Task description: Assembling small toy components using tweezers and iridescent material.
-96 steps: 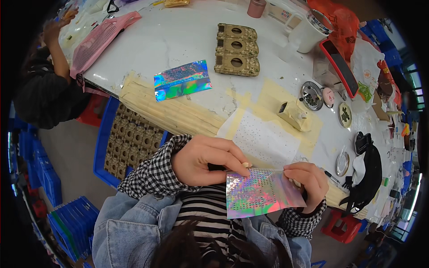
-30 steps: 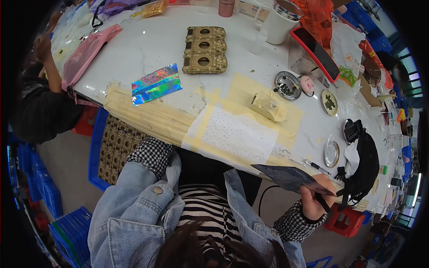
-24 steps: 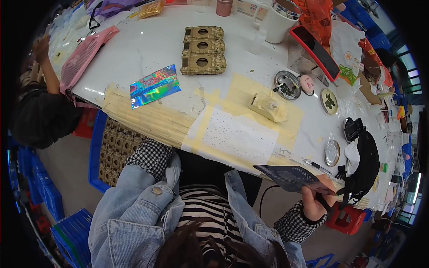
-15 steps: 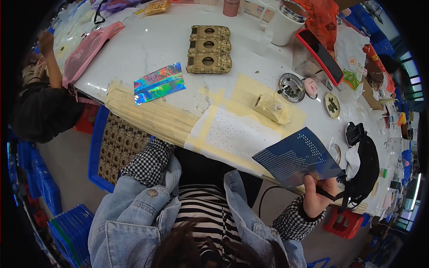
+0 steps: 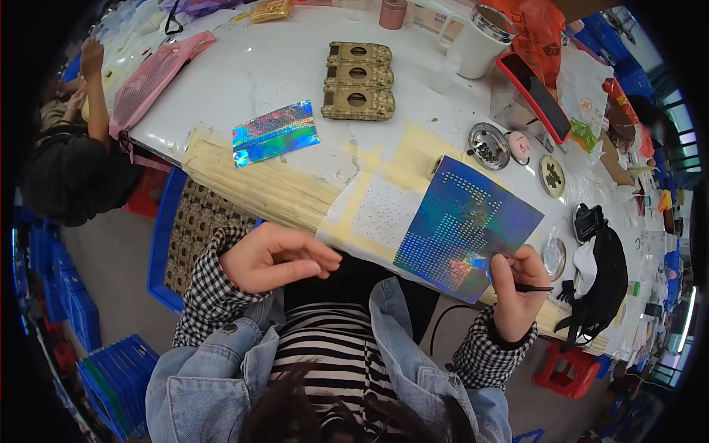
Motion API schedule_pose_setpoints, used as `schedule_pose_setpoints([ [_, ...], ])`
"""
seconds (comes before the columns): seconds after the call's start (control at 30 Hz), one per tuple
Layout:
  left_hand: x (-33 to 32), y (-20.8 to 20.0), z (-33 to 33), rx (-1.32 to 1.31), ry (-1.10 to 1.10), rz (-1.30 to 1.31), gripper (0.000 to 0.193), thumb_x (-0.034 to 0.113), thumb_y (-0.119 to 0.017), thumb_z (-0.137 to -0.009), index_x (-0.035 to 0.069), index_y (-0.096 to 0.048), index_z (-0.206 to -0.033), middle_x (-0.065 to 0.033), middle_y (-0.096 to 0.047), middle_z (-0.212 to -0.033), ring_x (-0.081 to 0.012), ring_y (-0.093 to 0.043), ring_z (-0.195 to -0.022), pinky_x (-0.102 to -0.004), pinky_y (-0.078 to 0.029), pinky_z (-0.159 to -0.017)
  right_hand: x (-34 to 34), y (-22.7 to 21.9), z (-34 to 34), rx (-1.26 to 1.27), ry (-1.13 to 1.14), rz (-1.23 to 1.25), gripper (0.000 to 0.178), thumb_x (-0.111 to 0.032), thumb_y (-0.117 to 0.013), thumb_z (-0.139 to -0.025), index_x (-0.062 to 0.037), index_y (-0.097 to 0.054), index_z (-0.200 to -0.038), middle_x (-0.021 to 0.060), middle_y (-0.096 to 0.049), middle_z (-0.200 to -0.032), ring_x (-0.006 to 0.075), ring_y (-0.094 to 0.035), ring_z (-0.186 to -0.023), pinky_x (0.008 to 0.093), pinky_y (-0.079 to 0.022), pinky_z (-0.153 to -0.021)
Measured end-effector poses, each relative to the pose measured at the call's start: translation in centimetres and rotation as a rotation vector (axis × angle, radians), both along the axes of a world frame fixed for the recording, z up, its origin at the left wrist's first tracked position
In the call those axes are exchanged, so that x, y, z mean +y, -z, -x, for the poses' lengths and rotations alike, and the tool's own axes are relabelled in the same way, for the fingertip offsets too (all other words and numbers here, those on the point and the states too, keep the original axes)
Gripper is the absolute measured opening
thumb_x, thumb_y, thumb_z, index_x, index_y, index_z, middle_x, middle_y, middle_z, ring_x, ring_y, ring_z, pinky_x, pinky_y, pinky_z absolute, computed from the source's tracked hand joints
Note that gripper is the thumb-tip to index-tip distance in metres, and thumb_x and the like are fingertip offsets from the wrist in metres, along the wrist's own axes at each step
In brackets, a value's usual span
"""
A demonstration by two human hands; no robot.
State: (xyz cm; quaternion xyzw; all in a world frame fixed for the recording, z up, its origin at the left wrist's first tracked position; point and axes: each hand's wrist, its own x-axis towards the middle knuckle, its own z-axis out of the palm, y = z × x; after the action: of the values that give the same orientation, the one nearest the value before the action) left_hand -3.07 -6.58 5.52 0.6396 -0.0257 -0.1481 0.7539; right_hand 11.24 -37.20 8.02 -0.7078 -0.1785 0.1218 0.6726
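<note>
My right hand (image 5: 517,292) pinches the lower right edge of a shiny blue holographic sheet (image 5: 450,221) dotted with rows of small pale marks. A thin dark tool (image 5: 533,289) is also tucked in its fingers; its exact kind I cannot make out. Over my lap, by the table's front edge, my left hand (image 5: 273,258) is open and holds nothing, its fingers stretched toward the sheet. Beneath the sheet's left side lies white paper (image 5: 369,218) with tiny dark specks. The sheet hides most of the taped area behind it. Another holographic sheet (image 5: 277,133) lies farther left.
Three joined camouflage-patterned housings (image 5: 359,77) stand at the back. To the right are a round metal dish (image 5: 489,145) with small dark bits, a red-edged phone (image 5: 533,96), a white mug (image 5: 476,44) and a black bag (image 5: 607,273). A blue crate (image 5: 159,251) holds more housings.
My left hand has come up from below the table edge. The sheet in my right hand has moved left and tilted, now covering the cream-coloured piece and part of the specked paper.
</note>
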Motion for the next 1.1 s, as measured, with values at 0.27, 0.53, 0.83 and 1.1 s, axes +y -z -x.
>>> schedule_pose_setpoints([
  [0.27,-6.8,-1.7,-5.9,0.009,-0.268,0.496,0.036,0.004,-0.053,-0.091,-0.004,-0.047,-0.126,-0.0125,-0.059,-0.116,-0.0147,-0.056,-0.106,-0.0277,-0.045,-0.093,1.8,-0.6,0.9,0.078,-0.054,-0.014,0.008,0.006,-0.058,-0.085,0.0059,-0.056,-0.093,0.0022,-0.062,-0.078,-0.0013,-0.048,-0.061,0.0131,-0.032,-0.051],
  [0.53,-8.0,-0.1,-6.2,0.105,-0.289,0.554,0.027,0.006,-0.049,-0.093,-0.007,-0.053,-0.117,-0.0129,-0.062,-0.111,-0.0165,-0.059,-0.101,-0.0302,-0.047,-0.090,1.1,0.6,0.7,-0.036,-0.078,0.157,0.012,-0.004,-0.057,-0.088,0.0053,-0.059,-0.097,0.0007,-0.061,-0.073,-0.0015,-0.042,-0.057,0.0149,-0.029,-0.049],
  [0.83,-7.8,-0.5,-5.8,0.148,-0.349,0.587,0.028,0.004,-0.051,-0.091,-0.006,-0.053,-0.117,-0.0131,-0.062,-0.110,-0.0176,-0.060,-0.101,-0.0319,-0.047,-0.090,-0.3,-0.3,0.9,-0.304,0.314,-0.026,0.093,-0.068,-0.005,-0.088,0.0076,-0.058,-0.094,0.0119,-0.055,-0.064,0.0136,-0.047,-0.050,0.0231,-0.039,-0.054],
  [1.1,-8.1,-0.7,-6.2,0.201,-0.322,0.576,0.028,0.002,-0.052,-0.090,-0.005,-0.053,-0.117,-0.0128,-0.063,-0.109,-0.0178,-0.061,-0.100,-0.0316,-0.048,-0.089,-2.3,-0.8,1.3,-0.549,0.174,-0.242,0.092,-0.069,-0.010,-0.088,0.0059,-0.060,-0.074,0.0165,-0.056,-0.061,0.0218,-0.049,-0.049,0.0327,-0.042,-0.055],
])
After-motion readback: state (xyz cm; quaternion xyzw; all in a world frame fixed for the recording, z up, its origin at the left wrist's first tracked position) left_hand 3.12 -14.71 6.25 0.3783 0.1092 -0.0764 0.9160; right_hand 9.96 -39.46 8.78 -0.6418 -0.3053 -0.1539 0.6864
